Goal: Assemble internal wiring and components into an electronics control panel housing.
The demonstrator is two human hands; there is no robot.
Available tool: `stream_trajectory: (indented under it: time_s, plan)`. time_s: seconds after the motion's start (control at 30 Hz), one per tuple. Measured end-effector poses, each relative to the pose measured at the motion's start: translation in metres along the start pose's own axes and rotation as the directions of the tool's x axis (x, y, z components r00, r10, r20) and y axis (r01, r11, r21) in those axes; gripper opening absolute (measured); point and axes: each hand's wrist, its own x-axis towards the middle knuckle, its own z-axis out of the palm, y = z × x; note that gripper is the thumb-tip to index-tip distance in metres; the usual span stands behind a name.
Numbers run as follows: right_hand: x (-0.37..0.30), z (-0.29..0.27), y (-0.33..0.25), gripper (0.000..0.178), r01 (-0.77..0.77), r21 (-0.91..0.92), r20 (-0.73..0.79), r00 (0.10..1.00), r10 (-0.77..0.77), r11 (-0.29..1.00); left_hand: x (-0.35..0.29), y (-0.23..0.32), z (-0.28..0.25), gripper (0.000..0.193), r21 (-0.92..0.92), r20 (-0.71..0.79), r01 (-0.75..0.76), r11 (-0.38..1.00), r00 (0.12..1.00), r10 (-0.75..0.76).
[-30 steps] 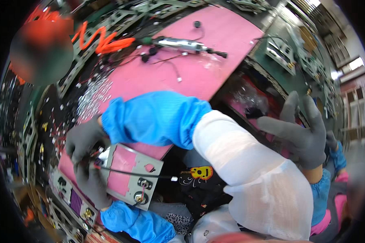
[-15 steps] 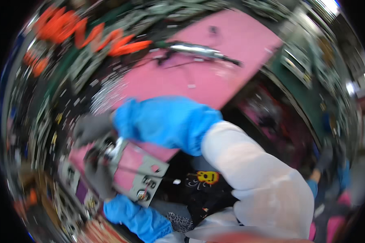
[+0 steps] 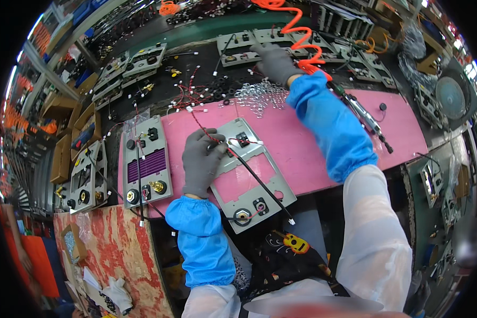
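Note:
In a grey glove, my left hand (image 3: 200, 161) pinches a red-and-black twisted wire (image 3: 209, 136) with a white plug, above a grey metal panel (image 3: 233, 177). That panel has a large rectangular opening and carries black sockets, a round metal fitting and a black cable (image 3: 259, 185) lying across it. It rests on a pink mat (image 3: 307, 159) at the near edge. My right hand (image 3: 276, 62), also gloved, is stretched to the far side over a row of panels (image 3: 244, 55). Its fingers reach forward and appear apart, with nothing visible in them.
Silver terminals (image 3: 259, 98) lie in a pile below my right hand. A power screwdriver (image 3: 363, 116) hangs on an orange coiled hose (image 3: 302, 32) at the right. Another panel with a purple grille (image 3: 146, 164) stands left. Cardboard boxes (image 3: 85, 127) sit further left.
The view has swung and sharpened. My right hand has left the panel's area and gone far across the table; my left hand is now at the wire over the panel.

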Motion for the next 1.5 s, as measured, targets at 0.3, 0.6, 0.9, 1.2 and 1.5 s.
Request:
stream_trajectory:
  time_s: [0.3,0.6,0.9,1.2,1.5]
  plan:
    - [0.028,0.041,0.050,0.034,0.064,-0.362,0.100,0.995,-0.029,0.930,0.000,-0.004,-0.002,0.017,0.049,0.032,-0.053,0.997,0.998,0.052]
    - [0.033,0.032,0.061,0.024,0.394,-0.424,0.340,0.904,-0.260,0.816,0.002,0.001,-0.004,0.015,0.062,0.015,-0.053,0.997,0.999,0.052]
    - [0.035,0.045,0.035,0.020,0.066,-0.432,0.132,0.991,-0.009,0.900,0.005,0.006,-0.008,0.015,0.099,0.018,-0.054,0.994,0.998,0.052]
    - [0.095,0.011,0.025,0.019,-0.003,-0.481,-0.086,0.995,-0.044,0.877,0.004,0.004,-0.004,0.017,0.108,0.043,-0.066,0.992,0.997,0.062]
    - [0.129,-0.146,-0.092,0.017,0.085,0.068,-0.170,0.983,-0.073,0.994,-0.004,0.000,-0.023,0.017,0.074,0.026,-0.140,0.987,0.990,0.139]
